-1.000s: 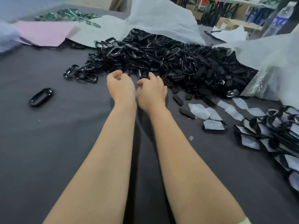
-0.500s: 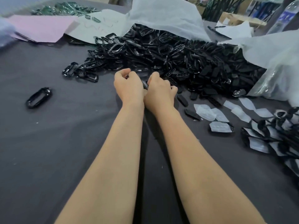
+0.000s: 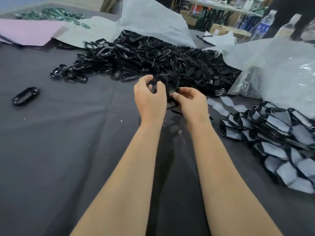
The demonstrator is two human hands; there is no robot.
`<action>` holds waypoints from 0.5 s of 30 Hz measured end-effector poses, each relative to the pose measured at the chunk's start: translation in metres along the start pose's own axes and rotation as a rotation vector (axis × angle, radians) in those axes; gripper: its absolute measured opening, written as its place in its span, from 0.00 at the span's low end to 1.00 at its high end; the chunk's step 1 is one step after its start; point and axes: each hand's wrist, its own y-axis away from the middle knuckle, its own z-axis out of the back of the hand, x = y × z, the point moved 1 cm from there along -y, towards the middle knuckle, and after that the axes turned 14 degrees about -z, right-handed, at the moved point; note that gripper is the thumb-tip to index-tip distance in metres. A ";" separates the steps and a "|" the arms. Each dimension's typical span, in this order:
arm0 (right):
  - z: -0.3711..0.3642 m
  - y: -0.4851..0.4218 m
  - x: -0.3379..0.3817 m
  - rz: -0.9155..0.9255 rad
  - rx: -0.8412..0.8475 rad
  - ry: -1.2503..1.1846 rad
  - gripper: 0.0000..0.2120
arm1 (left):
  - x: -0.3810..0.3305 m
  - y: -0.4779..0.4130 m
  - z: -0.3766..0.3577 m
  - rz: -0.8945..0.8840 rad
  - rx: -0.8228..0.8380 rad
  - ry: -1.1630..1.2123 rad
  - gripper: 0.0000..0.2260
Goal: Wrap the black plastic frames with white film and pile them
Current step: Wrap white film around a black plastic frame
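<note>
A big heap of black plastic frames (image 3: 153, 60) lies across the far middle of the dark cloth. At its near edge my left hand (image 3: 149, 97) and my right hand (image 3: 192, 101) are raised side by side, each with fingers curled round black frames (image 3: 171, 82) held between them. How many frames each hand holds is hidden by the fingers. A pile of frames wrapped in white film (image 3: 279, 135) sits at the right. Loose white film pieces (image 3: 221, 104) lie just beyond my right hand. One stray frame (image 3: 25, 96) lies alone at the left.
White and clear plastic bags (image 3: 272, 70) billow at the back and right. A pink sheet (image 3: 29, 31) and green parts (image 3: 51, 13) lie at the far left. Bottles (image 3: 262, 26) stand at the far right. The dark cloth (image 3: 68, 150) spreads in front.
Both hands have lifted off the edge of the heap and drawn slightly apart, now holding black frames between them. The view has shifted left.
</note>
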 end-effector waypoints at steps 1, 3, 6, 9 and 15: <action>0.002 0.001 -0.002 -0.008 0.000 -0.018 0.10 | -0.001 0.004 -0.001 -0.012 0.031 -0.009 0.10; 0.004 0.004 -0.006 -0.027 0.009 -0.055 0.09 | 0.000 0.010 -0.003 -0.032 0.096 -0.029 0.09; 0.005 0.007 -0.008 -0.033 0.037 -0.053 0.09 | 0.003 0.013 -0.001 -0.002 0.204 -0.051 0.02; 0.003 0.009 -0.007 0.007 0.094 -0.006 0.05 | 0.008 0.009 0.002 0.061 0.202 -0.045 0.06; 0.012 0.011 -0.004 0.209 -0.229 0.461 0.10 | 0.017 0.000 0.013 0.156 -0.094 0.026 0.07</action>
